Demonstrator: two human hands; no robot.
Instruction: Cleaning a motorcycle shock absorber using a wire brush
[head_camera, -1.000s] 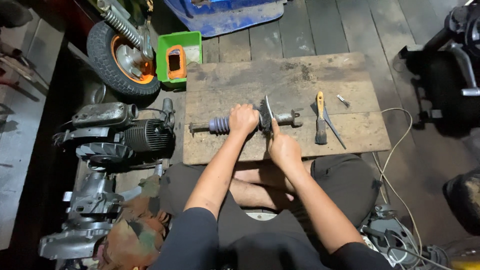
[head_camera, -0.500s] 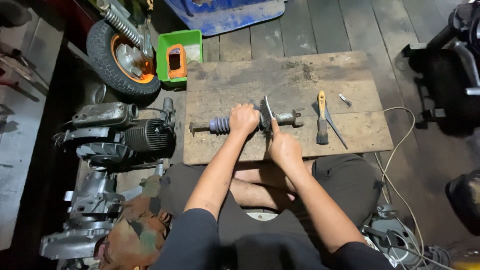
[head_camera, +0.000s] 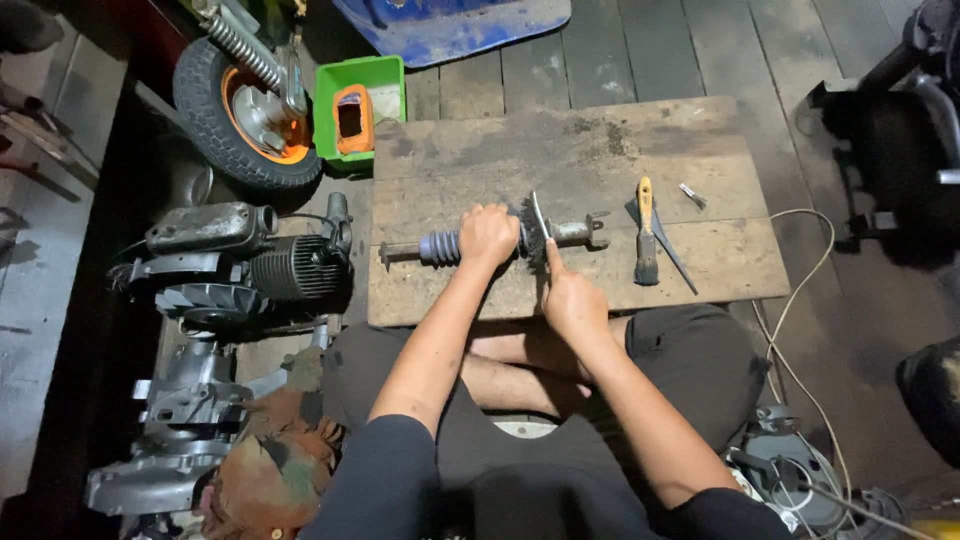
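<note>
Head view is showing you sitting cross-legged at a low wooden board, and you are working on one shaft that is lying crosswise on it, near the middle. Your left hand is wrapping fully round the shaft just beside its ribbed rubber boot, fingers closed tight; that grip is probably pinning the part so it is not rolling on the board. Your right hand is closing round a thin metal blade, index finger stretched along it, and you are pressing its tip against the dark, grimy section of the shaft just right of your left fist. The extended finger is likely steadying the blade.

Lying to the right of the shaft, within your right hand's reach, are one yellow-handled brush, one slim dark tool crossing under it, and one small metal piece a little further off. Beyond the board's left corner, one green tray is holding one orange part; one wheel and several engine pieces are sitting on the floor to your left.
</note>
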